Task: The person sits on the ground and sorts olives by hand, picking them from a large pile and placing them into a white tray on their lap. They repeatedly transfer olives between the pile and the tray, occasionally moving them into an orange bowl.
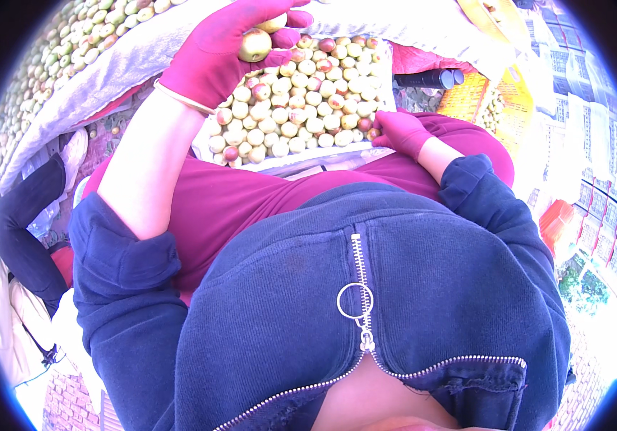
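A white box [308, 155] full of pale green and reddish jujubes [297, 97] sits before me at my knees. My left hand [233, 48], in a magenta glove, is raised over the box's far left corner. Two jujubes [255, 45] rest in its curled fingers, one partly hidden behind them. At the near right corner of the box is my right hand [401, 132], gloved the same way. Its thumb and forefinger are on either side of a brownish jujube [374, 133] among the others.
A large heap of jujubes [66, 59] lies at the far left behind a pale cloth edge [92, 81]. Yellow plastic crates [518, 102] stand at the right, one with jujubes inside. Dark cylinders [427, 79] lie beside the box. Another person's dark sleeve [22, 221] shows at left.
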The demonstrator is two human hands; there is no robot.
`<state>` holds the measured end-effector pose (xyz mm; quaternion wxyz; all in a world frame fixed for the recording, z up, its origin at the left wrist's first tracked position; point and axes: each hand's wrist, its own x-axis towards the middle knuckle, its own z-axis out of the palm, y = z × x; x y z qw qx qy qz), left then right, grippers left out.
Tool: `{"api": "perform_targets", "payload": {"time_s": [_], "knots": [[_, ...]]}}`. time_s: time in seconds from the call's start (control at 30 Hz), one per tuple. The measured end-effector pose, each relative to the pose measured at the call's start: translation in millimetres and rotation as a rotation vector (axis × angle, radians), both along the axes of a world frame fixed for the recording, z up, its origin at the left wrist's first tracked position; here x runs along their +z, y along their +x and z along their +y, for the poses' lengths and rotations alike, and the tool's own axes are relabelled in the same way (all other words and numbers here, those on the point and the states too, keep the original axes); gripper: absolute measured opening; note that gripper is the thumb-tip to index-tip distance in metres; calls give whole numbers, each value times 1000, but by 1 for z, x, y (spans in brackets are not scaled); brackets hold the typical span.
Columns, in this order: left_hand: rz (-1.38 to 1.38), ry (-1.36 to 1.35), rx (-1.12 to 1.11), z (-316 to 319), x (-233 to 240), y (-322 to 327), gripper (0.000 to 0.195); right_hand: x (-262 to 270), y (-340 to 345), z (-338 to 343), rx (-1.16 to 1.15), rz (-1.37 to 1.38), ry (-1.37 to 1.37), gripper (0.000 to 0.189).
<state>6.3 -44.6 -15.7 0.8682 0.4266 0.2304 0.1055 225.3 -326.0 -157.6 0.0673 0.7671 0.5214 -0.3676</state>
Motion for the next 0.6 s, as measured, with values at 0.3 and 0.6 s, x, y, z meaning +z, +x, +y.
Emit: {"api": "perform_targets", "payload": {"time_s": [0.3,0.6], "knots": [[-17,111,-42,2,0,-2,38,12,-12,8,27,-43,36,30],[-36,-18,-155,-7,7,-8,51,30,-9,17,38,-54,62,29]]}}
